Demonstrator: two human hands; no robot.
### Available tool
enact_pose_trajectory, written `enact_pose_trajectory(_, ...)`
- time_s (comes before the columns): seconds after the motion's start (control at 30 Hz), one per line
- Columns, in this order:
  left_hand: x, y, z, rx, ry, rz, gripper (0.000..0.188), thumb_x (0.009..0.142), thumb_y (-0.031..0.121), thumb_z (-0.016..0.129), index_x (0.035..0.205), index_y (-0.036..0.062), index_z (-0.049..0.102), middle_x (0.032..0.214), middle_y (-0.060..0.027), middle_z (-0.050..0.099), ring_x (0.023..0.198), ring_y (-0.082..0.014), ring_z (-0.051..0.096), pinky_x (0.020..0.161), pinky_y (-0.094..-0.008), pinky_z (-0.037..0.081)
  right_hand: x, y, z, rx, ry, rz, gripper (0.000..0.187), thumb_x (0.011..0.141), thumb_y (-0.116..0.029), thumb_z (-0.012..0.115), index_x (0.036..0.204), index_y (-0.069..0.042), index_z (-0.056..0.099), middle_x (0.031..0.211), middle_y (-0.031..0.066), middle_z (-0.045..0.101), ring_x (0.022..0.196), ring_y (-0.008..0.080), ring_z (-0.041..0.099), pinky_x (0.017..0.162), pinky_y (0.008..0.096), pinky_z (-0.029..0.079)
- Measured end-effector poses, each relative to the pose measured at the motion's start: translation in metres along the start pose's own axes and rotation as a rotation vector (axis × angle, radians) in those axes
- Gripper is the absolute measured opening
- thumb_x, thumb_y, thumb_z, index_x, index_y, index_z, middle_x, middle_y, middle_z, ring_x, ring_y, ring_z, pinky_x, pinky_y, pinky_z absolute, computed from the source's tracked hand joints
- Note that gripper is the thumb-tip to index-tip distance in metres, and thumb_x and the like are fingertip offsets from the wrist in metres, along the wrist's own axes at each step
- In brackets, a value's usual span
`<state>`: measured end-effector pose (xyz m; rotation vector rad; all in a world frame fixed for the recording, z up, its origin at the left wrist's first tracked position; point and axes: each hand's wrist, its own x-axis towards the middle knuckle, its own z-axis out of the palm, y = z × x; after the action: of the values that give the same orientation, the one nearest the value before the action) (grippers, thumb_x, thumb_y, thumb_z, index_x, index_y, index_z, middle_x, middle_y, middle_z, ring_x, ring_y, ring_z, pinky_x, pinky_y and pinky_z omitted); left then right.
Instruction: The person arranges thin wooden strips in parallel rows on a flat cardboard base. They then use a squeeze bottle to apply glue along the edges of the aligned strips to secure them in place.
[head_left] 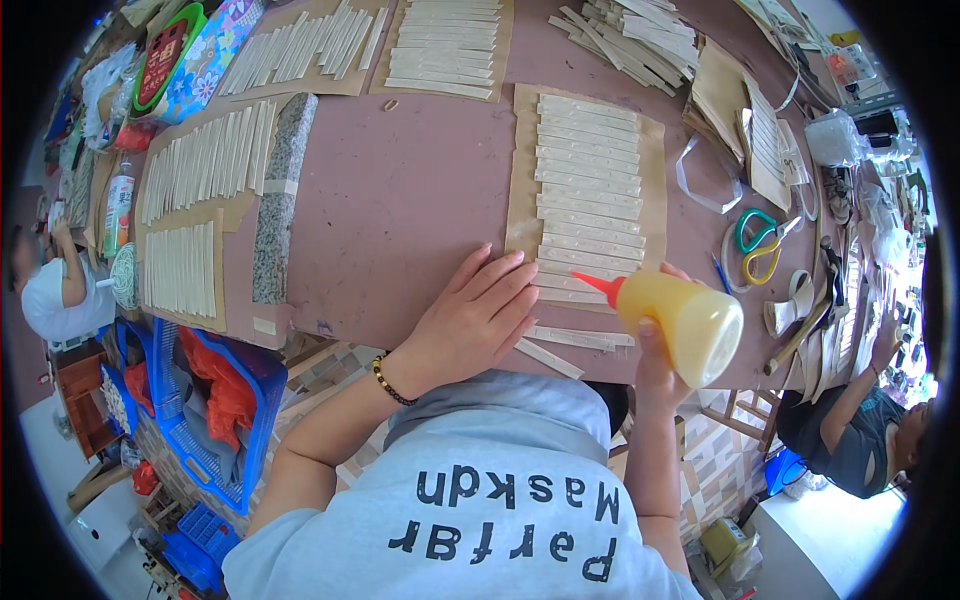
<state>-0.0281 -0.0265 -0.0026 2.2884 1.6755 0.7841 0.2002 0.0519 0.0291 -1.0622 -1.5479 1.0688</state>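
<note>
My right hand (654,362) grips a squeeze bottle (685,318) of pale yellow liquid, probably glue. The bottle is tilted, and its red nozzle (597,287) points left over the lowest strips on a brown paper sheet (523,150). A column of pale flat strips (588,190) lies side by side on that sheet, with small glossy spots along them. My left hand (482,308) rests with fingers stretched out at the sheet's lower left corner, holding nothing. Several loose strips (580,338) lie by the table's near edge, between my hands.
More strip-covered sheets (440,45) lie at the back and left, beside a speckled stone bar (285,200). Scissors (765,245) and a tape roll (790,303) are at the right. A blue crate (215,420) stands below left. Other people sit at both sides.
</note>
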Motion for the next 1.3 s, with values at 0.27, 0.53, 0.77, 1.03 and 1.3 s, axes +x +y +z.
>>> enact_pose_trajectory(0.27, 0.001, 0.0, -0.001, -0.001, -0.013, 0.009, 0.029, 0.092, 0.018, 0.068, 0.116, 0.0007, 0.065, 0.135, -0.0135, 0.06, 0.134, -0.0312, 0.051, 0.117, -0.053, 0.036, -0.002, 0.006, -0.006, 0.053, 0.035, 0.008, 0.069, 0.087, -0.017, 0.082, 0.141, 0.001, 0.043, 0.136, 0.0207, 0.059, 0.126, 0.0292, 0.057, 0.107, 0.042, 0.047)
enact_pose_trajectory(0.53, 0.0, 0.0, -0.001, 0.001, -0.008, 0.01, 0.03, 0.091, 0.017, 0.069, 0.116, 0.0001, 0.065, 0.136, -0.014, 0.059, 0.134, -0.0315, 0.051, 0.117, -0.0536, 0.037, -0.002, 0.015, -0.039, -0.058, 0.13, -0.023, 0.064, 0.088, -0.015, 0.081, 0.139, 0.001, 0.045, 0.135, 0.0208, 0.06, 0.125, 0.0304, 0.059, 0.107, 0.0424, 0.048)
enact_pose_trajectory(0.77, 0.001, 0.0, -0.002, 0.009, -0.015, 0.019, 0.031, 0.09, 0.016, 0.07, 0.117, -0.0001, 0.065, 0.137, -0.0141, 0.059, 0.134, -0.0318, 0.051, 0.117, -0.0537, 0.037, 0.0, 0.015, -0.04, -0.025, 0.174, -0.02, 0.063, 0.087, -0.012, 0.081, 0.138, 0.001, 0.046, 0.133, 0.0208, 0.062, 0.124, 0.0306, 0.06, 0.106, 0.0423, 0.048)
enact_pose_trajectory(1.03, 0.002, 0.0, -0.001, 0.007, -0.013, 0.011, 0.031, 0.09, 0.016, 0.07, 0.117, 0.0003, 0.065, 0.136, -0.014, 0.059, 0.134, -0.0318, 0.052, 0.117, -0.0535, 0.038, 0.0, 0.003, -0.005, 0.025, 0.067, -0.008, 0.066, 0.085, -0.014, 0.083, 0.138, 0.001, 0.046, 0.136, 0.0185, 0.059, 0.124, 0.0269, 0.058, 0.106, 0.0409, 0.048)
enact_pose_trajectory(1.3, 0.001, 0.001, -0.001, 0.004, -0.012, 0.009, 0.032, 0.09, 0.016, 0.07, 0.117, 0.0003, 0.065, 0.137, -0.0141, 0.059, 0.134, -0.0319, 0.052, 0.117, -0.0537, 0.037, 0.002, 0.016, -0.042, -0.049, 0.189, -0.043, 0.062, 0.089, -0.017, 0.08, 0.138, 0.001, 0.048, 0.133, 0.0194, 0.061, 0.121, 0.0282, 0.061, 0.104, 0.0403, 0.05)
